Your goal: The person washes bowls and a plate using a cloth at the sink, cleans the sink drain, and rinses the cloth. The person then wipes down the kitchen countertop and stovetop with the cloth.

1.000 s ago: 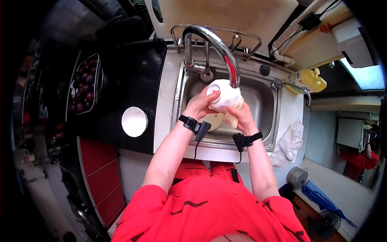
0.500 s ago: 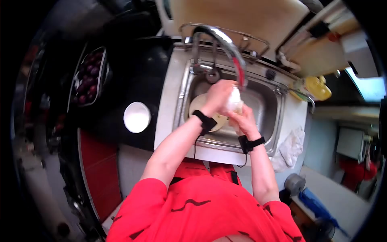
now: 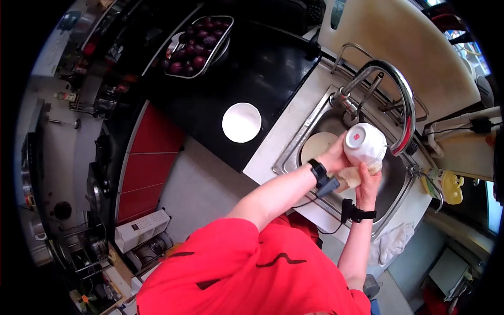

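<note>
Over the sink [image 3: 392, 207], a white bowl [image 3: 371, 145] is tilted with its base, bearing a small red mark, facing up. My left hand [image 3: 334, 156] grips the bowl from its left side. Below the bowl, my right hand [image 3: 369, 184] has its fingers and thumb closed on a pale cloth [image 3: 350, 177] pressed to the bowl's rim. The curved faucet [image 3: 407, 113] arches just right of the bowl. A round, pale dish [image 3: 316, 147] lies in the sink, partly behind my left hand.
Another white bowl [image 3: 241, 122] stands on the black counter [image 3: 273, 73], left of the sink. Farther back is a basket of dark purple fruit [image 3: 195, 48]. A yellow bottle [image 3: 450, 187] stands right of the sink, and a white rag [image 3: 392, 242] hangs at its front right.
The view has swung left, so the sink and both hands appear farther right. The bowl has turned from edge-on to base-up, and my left hand has shifted to its side.
</note>
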`<state>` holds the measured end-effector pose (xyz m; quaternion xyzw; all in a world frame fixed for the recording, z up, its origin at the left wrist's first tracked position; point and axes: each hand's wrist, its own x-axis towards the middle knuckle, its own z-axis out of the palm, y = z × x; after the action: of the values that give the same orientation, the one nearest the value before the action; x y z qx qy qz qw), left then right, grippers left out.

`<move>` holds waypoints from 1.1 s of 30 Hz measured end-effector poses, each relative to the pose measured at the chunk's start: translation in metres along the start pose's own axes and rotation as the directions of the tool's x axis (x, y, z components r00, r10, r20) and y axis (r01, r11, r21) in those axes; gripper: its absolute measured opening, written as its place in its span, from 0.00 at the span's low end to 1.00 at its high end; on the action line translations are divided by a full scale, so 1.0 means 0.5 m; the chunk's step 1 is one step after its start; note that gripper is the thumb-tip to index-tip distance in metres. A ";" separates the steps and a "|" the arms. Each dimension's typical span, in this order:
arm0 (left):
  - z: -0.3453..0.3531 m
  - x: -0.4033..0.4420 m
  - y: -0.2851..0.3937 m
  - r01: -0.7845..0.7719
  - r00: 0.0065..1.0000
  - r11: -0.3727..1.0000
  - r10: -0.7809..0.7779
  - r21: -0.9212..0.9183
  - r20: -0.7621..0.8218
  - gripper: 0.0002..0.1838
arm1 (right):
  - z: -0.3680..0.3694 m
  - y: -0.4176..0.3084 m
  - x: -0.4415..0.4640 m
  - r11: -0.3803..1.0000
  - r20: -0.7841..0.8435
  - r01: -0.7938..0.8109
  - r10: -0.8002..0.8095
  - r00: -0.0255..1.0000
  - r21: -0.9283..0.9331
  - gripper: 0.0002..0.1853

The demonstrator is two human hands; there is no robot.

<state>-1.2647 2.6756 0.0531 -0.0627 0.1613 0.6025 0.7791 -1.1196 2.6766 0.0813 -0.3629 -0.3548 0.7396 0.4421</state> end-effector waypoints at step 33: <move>0.110 -0.232 0.208 -0.049 0.628 -0.638 0.578 0.769 0.520 0.38 | -0.105 0.096 0.008 0.337 0.127 0.150 -0.092 0.988 -0.929 0.15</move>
<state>-1.3804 2.6126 0.1527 0.5744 0.7047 0.4066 0.0903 -1.0957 2.6739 0.0142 -0.5037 -0.7504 0.3785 0.1999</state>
